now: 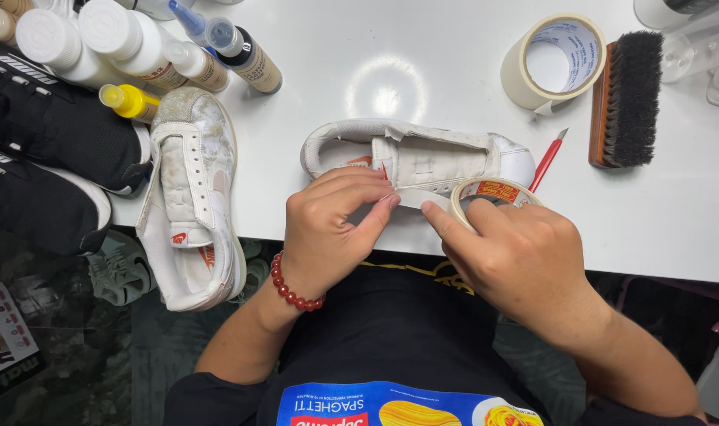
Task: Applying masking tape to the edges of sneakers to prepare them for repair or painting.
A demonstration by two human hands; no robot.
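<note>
A white sneaker (434, 154) lies on its side at the near edge of the white table (422, 71), partly wrapped in cream masking tape. My left hand (332, 217), with a red bead bracelet on its wrist, pinches the free end of a tape strip against the shoe's side. My right hand (517, 252) holds a small roll of masking tape (493, 192), its index finger pressing on the strip drawn out between the two hands.
A second white sneaker (194, 197) overhangs the table edge at left, beside two black shoes (48, 150). Several bottles (130, 39) stand at the back left. A larger tape roll (552, 59), a wooden brush (626, 99) and a red craft knife (547, 162) lie at right.
</note>
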